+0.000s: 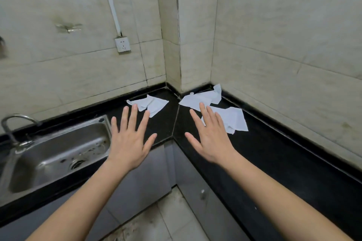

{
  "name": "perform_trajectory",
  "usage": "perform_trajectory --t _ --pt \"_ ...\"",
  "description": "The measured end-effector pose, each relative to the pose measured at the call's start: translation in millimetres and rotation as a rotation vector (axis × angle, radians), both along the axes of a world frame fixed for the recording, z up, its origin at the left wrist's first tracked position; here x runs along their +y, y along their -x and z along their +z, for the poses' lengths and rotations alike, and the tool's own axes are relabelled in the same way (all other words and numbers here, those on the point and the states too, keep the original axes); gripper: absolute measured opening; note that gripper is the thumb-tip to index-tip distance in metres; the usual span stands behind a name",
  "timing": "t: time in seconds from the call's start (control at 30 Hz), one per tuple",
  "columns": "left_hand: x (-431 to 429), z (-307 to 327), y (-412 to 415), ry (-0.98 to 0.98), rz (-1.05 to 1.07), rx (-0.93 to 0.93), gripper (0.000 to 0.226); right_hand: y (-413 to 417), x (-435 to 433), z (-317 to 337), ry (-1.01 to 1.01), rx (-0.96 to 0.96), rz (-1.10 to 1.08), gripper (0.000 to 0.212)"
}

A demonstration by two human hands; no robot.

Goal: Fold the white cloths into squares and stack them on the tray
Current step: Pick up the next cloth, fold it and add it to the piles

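Black counter (284,154) in a tiled corner bears the left cloth (154,104), corner cloth (201,98) and right cloth (234,120), all crumpled. We hold our left hand (128,143) and right hand (211,141) spread over it, fingers straight, grasping nothing. Our sink (58,152) shows grime round its drain.

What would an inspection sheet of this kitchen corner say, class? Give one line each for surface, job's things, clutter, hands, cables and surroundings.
Surface: black countertop, L-shaped, running into the wall corner.
Job's things: three white cloths lie crumpled and unfolded near the corner: left cloth, back cloth, right cloth; no tray in view.
Clutter: nothing seen.
Hands: left hand and right hand both open, fingers spread, holding nothing.
Cables: white conduit runs down the wall to a socket; nothing plugged in.
Surroundings: steel sink with tap at left, tiled walls, grey cabinets below.
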State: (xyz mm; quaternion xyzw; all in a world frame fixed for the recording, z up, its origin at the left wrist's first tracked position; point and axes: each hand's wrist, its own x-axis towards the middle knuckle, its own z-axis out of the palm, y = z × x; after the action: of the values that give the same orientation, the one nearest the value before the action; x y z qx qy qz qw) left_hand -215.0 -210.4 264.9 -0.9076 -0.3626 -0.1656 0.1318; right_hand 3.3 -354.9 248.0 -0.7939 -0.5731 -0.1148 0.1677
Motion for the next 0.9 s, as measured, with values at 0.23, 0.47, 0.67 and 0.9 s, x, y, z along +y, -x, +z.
perform_trajectory --t 0.23,0.47,0.67,0.9 --pt "119 12 -18 0.028 0.071 -0.026 0.074 -32 140 14 0.033 0.003 0.044 0.071" --pt "256 -17 -18 0.08 0.096 0.023 0.073 -39 278 -5 0.119 -0.058 0.074 0.071" --pt "378 -37 -29 0.137 0.034 0.115 0.072 -56 379 -24 0.196 -0.042 -0.028 0.071" --pt "474 -75 -76 0.237 -0.025 0.161 0.071 -89 450 -55 0.322 0.003 -0.107 0.073"
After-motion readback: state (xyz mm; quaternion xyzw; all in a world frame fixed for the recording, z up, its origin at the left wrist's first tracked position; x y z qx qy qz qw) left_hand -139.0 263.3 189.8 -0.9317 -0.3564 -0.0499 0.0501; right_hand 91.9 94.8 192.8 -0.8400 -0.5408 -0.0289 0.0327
